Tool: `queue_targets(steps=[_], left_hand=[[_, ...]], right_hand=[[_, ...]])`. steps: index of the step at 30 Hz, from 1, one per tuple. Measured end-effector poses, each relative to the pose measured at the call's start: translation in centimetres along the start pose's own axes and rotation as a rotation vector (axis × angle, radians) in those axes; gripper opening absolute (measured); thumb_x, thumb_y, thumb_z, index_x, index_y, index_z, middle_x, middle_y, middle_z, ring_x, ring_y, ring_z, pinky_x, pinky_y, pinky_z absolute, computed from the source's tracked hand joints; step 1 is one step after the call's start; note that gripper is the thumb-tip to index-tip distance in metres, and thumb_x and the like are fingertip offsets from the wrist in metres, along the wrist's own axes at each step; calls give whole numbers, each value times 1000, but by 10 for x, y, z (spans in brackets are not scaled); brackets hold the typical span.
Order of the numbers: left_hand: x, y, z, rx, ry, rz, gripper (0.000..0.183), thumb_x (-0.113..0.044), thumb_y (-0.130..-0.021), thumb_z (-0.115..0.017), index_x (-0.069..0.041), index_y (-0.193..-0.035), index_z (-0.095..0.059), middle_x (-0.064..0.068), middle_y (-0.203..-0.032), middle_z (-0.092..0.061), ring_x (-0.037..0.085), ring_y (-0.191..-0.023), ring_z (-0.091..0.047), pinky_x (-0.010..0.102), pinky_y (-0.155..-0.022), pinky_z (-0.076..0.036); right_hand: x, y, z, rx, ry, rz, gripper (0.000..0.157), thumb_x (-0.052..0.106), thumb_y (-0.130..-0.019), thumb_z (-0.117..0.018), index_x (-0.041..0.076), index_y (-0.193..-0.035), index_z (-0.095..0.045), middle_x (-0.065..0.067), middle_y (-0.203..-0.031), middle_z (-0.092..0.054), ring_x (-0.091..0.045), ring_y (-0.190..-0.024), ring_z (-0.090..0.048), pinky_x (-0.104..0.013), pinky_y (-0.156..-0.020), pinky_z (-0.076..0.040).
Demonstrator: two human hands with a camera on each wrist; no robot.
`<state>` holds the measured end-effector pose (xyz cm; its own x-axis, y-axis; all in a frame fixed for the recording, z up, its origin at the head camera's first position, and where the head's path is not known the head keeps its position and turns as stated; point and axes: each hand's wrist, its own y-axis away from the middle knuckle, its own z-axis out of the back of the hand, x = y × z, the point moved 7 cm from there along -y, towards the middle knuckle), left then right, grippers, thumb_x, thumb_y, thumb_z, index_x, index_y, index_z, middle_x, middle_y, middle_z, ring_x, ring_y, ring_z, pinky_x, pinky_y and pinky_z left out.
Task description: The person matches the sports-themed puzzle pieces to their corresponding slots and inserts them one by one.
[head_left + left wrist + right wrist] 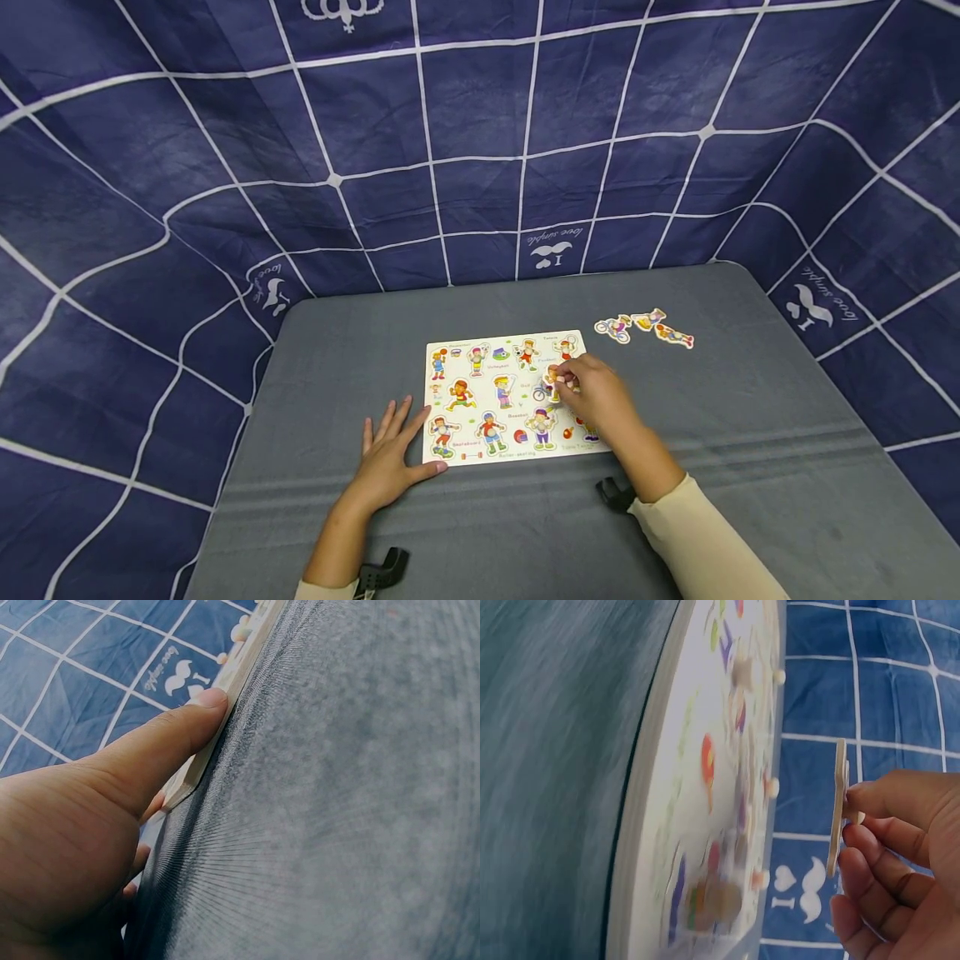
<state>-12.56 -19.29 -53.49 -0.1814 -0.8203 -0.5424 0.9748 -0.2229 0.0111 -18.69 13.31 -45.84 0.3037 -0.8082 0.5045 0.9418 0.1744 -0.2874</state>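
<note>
Piece [838,806]: pinched in my right hand [600,396], above the board [482,400]
Left hand [384,467]: fingers apart, touching the board's edge
Loose pieces [648,320]: three, near the board

Your right hand [598,398] hides part of the board [481,403] at three o'clock.
In your right-wrist view, a six o'clock knob [720,901] blurs.

From above, the head view faces down; close wrist views share the board [482,407].
</note>
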Motion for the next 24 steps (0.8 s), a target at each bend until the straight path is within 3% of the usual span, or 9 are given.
queue_targets(steps=[7, 14, 20, 24], left_hand=[[-1, -1, 0, 9, 3, 8, 99, -59, -75, -82, -26, -158, -39, 15, -169, -21, 43, -157, -10, 70, -120, 5], [0, -2, -1, 33, 4, 25, 99, -59, -76, -81, -28, -159, -37, 13, -170, -18, 42, -158, -7, 69, -121, 7], [3, -1, -4, 81, 6, 52, 102, -63, -76, -79, -31, -160, -31, 9, -172, -12, 39, -159, -1, 67, -122, 11], [3, -1, -3, 76, 1, 53, 102, -63, -76, -79, -31, -160, -32, 10, -172, -13, 39, -159, -2, 68, -121, 10]], right_hand=[[18, -6, -11, -2, -6, 35, 10, 11, -83, -77, 11, -93, -76, 0, -84, -66, -15, -75, -61, -36, -69, -49], [36, -11, -32, 97, -25, 3, 8, 14, -87, -77, 13, -95, -75, 2, -84, -63, -12, -76, -58, -32, -73, -49], [51, -16, -51, 137, -7, 10, 11, 17, -89, -77, 15, -100, -76, 4, -88, -65, -11, -81, -58, -33, -77, -49], [58, -18, -64, 159, 2, 25, 11, 18, -90, -76, 16, -101, -76, 5, -88, -64, -8, -80, -56, -30, -76, -49]])
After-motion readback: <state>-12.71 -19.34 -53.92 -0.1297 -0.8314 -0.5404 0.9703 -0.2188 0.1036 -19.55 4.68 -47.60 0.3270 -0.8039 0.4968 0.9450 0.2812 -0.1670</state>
